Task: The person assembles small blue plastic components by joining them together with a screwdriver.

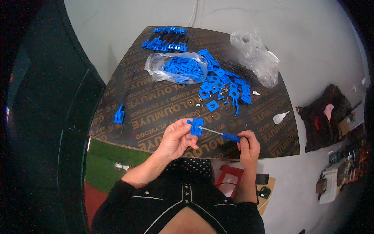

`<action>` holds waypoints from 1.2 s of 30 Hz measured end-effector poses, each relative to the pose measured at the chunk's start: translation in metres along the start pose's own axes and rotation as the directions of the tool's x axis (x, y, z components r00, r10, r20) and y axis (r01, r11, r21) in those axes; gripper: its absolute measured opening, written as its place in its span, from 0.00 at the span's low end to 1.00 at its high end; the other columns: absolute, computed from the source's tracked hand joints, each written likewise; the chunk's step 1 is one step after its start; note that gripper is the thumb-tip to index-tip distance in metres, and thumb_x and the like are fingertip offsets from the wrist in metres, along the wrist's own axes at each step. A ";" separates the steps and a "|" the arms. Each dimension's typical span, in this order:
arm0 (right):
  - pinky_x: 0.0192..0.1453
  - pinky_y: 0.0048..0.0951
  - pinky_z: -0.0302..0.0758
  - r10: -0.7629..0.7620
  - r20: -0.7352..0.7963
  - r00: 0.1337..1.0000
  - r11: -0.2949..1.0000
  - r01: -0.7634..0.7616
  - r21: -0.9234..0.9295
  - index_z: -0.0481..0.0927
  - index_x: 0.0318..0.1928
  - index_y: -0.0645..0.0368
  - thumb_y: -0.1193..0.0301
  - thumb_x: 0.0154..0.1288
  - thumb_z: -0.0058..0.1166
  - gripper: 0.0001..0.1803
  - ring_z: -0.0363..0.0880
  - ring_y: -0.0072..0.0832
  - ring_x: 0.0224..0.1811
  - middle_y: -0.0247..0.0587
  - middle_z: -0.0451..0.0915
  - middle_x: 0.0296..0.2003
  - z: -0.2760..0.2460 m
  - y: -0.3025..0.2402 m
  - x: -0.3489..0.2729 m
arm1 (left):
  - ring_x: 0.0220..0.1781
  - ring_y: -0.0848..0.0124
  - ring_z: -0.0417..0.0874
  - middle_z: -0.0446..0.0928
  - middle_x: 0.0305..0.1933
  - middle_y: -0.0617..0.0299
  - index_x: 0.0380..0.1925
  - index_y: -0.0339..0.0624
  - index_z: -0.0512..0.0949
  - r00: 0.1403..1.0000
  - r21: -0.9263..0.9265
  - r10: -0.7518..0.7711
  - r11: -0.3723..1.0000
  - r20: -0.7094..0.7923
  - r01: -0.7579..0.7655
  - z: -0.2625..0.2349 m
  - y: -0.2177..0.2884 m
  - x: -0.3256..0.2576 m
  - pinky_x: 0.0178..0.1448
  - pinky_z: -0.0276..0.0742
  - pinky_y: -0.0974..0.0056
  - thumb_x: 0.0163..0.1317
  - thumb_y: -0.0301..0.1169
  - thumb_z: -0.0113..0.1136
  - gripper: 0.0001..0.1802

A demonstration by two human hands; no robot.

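Observation:
Near the table's front edge, my left hand (177,138) pinches a small blue plastic part (197,127) between thumb and fingers. My right hand (249,146) is closed around the blue handle of a screwdriver (230,136). Its metal shaft points left, and the tip meets the face of the blue part; whether a screw sits there is too small to tell. Beyond my hands, loose square blue plates with round holes (212,105) lie among small metal screws (224,92). A single blue assembled piece (119,116) lies at the table's left side.
On the dark printed plywood table (152,102) stands a clear bag of blue parts (183,69). Rows of blue pieces with black stems (165,43) lie at the far left. A crumpled plastic bag (257,56) and a white squeeze bottle (280,117) are on the right.

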State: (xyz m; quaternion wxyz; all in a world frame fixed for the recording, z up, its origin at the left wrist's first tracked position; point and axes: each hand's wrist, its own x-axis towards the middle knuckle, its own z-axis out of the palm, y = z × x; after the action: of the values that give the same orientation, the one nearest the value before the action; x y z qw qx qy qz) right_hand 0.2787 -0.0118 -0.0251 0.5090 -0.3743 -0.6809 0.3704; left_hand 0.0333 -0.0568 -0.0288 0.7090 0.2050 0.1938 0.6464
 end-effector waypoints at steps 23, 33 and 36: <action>0.38 0.27 0.70 -0.012 0.020 1.000 0.986 0.015 -0.168 0.74 0.37 0.64 0.73 0.58 0.51 0.08 0.73 0.30 0.31 0.42 0.74 0.30 -0.008 0.003 0.002 | 0.26 0.68 0.81 0.75 0.30 0.54 0.39 0.33 0.68 0.947 0.417 0.307 0.876 -0.093 -0.243 0.010 -0.017 -0.001 0.30 0.85 0.62 0.66 0.25 0.49 0.06; 0.38 0.27 0.70 -0.005 0.034 0.999 0.986 0.011 -0.169 0.74 0.37 0.64 0.74 0.57 0.52 0.08 0.74 0.29 0.32 0.42 0.75 0.31 -0.010 0.002 0.003 | 0.27 0.70 0.81 0.76 0.31 0.54 0.41 0.32 0.67 0.939 0.506 0.340 0.821 -0.058 -0.266 0.008 -0.019 -0.002 0.31 0.84 0.64 0.67 0.26 0.49 0.07; 0.38 0.27 0.70 -0.016 0.035 0.999 0.986 0.021 -0.163 0.74 0.37 0.64 0.74 0.57 0.52 0.08 0.73 0.29 0.32 0.42 0.74 0.30 -0.010 0.001 0.003 | 0.27 0.70 0.81 0.76 0.31 0.54 0.41 0.32 0.67 0.936 0.540 0.346 0.800 -0.057 -0.262 0.008 -0.019 -0.002 0.31 0.84 0.65 0.67 0.25 0.49 0.07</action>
State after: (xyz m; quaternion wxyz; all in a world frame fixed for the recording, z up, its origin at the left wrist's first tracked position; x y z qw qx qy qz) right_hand 0.2881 -0.0076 -0.0227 0.4685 -0.4023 -0.7209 0.3148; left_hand 0.0538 -0.0607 -0.0322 0.4956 0.3687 0.3809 0.6880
